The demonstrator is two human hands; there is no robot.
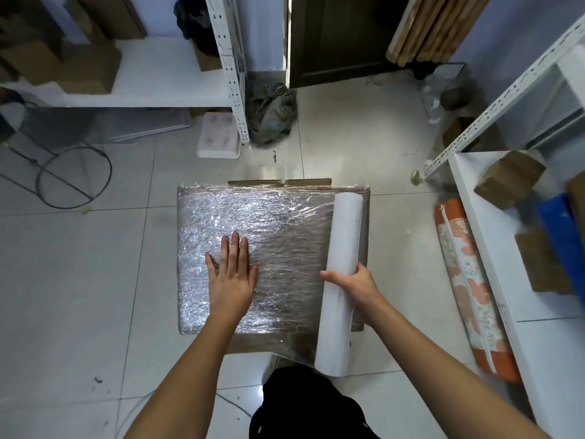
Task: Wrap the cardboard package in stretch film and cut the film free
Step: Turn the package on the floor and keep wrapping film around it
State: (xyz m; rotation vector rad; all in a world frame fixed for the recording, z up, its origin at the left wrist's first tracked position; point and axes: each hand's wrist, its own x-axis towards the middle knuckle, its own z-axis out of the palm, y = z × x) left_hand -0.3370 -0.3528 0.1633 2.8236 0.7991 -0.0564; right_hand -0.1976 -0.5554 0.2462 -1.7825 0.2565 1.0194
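Left hand [232, 274] lies flat, fingers straight, on the film-covered cardboard package [269, 258] on the floor. To its right, the right hand [354, 288] grips the stretch film roll [342, 280] lying across the package.

Single head-worn wide-angle view, looking steeply down, close above the floor [79, 296]

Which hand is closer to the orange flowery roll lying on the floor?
Right. The right hand grips the white stretch film roll on the package's right side, nearer the orange flowery roll. The left hand lies flat on the film-wrapped cardboard package, farther left.
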